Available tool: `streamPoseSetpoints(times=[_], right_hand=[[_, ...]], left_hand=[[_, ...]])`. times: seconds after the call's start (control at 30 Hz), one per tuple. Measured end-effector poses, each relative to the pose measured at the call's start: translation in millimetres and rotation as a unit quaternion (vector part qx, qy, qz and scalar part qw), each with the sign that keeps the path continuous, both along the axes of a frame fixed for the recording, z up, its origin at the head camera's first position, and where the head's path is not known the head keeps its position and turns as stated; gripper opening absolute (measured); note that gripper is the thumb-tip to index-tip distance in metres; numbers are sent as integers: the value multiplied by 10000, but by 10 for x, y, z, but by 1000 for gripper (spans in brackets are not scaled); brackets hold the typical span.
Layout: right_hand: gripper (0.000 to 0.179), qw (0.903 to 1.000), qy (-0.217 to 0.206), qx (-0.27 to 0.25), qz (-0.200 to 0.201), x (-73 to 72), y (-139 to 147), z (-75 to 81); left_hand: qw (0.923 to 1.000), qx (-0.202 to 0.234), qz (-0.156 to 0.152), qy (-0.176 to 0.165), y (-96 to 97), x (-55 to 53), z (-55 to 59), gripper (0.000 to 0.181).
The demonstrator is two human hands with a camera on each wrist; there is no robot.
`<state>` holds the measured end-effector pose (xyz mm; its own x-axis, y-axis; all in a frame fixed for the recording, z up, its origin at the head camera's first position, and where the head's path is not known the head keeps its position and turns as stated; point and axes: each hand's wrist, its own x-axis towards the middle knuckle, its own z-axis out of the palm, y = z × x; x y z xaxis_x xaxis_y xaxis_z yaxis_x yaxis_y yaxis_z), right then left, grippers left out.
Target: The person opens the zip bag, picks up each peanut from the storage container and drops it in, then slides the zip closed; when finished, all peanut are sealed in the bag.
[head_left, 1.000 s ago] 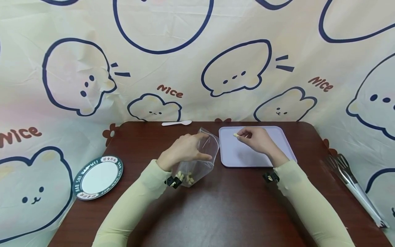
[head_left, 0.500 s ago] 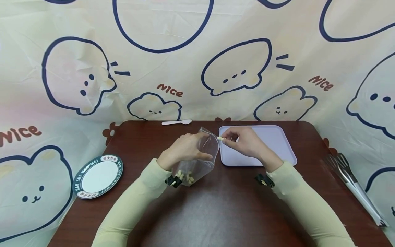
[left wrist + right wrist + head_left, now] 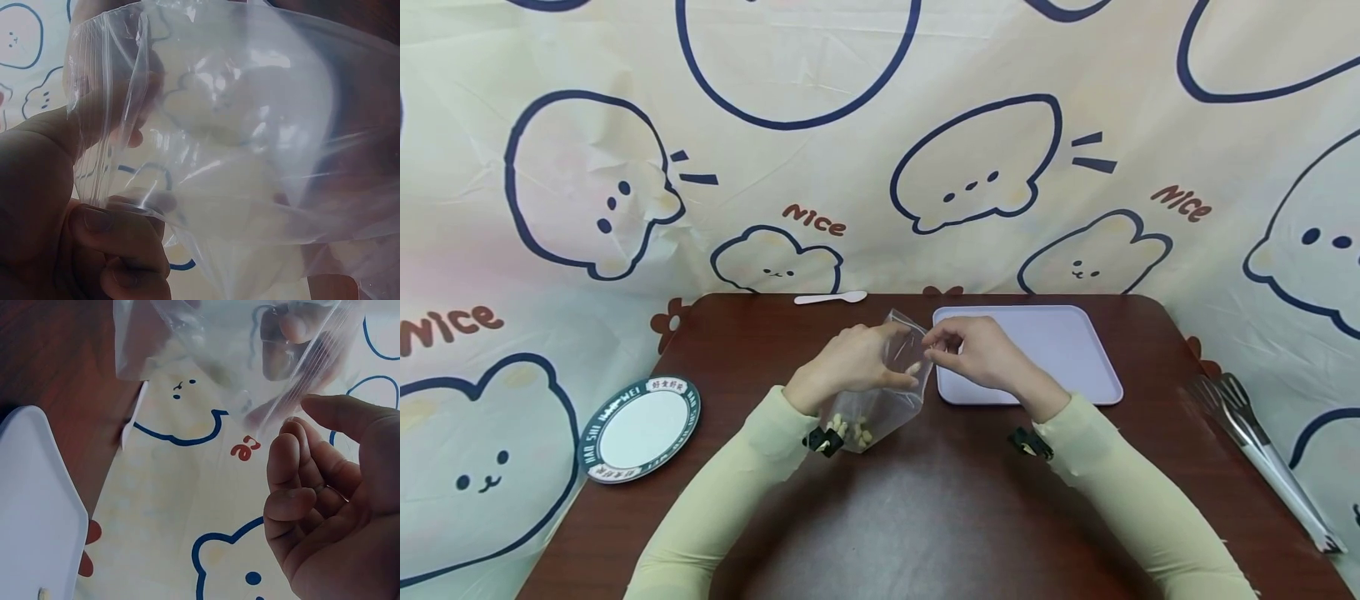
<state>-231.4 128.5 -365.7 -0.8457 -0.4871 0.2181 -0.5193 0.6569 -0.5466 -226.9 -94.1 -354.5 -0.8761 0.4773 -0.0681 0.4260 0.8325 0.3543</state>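
My left hand (image 3: 853, 362) grips a clear zip-lock bag (image 3: 887, 408) near its mouth, thumb and fingers spread along the opening. Small pale yellow pieces (image 3: 861, 433) lie at the bottom of the bag. Another pale piece (image 3: 913, 367) shows just inside the mouth, near the left thumb. At the bag's edge is my right hand (image 3: 981, 354), its thumb and index fingertips apart with nothing between them in the right wrist view. The zip strip (image 3: 103, 119) runs past the left fingers in the left wrist view.
A pale lilac tray (image 3: 1075, 358) lies right of the bag; one small piece (image 3: 44, 592) is on it in the right wrist view. A white spoon (image 3: 831, 297) lies at the back edge, a green-rimmed plate (image 3: 597, 450) at left, metal tongs (image 3: 1262, 458) at right.
My right hand has moved left from over the tray to the bag's mouth and let go of a pale piece there. The left hand keeps holding the bag.
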Motion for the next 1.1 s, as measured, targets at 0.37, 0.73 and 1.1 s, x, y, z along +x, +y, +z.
streamPoseSetpoints(times=[0.37,0.73,1.1], right_hand=[[16,9966,-295,-185,-749,-243,281,-89],[16,9883,-513,-263,-1412,-656,686,-599],[20,9818,-800,43,-1724,-876,922,-915]], left_hand=[[9999,-73,42,64,-15,9,33,85],[10000,-60,73,13,-17,20,19,86],[10000,-84,51,6,-19,25,33,85]])
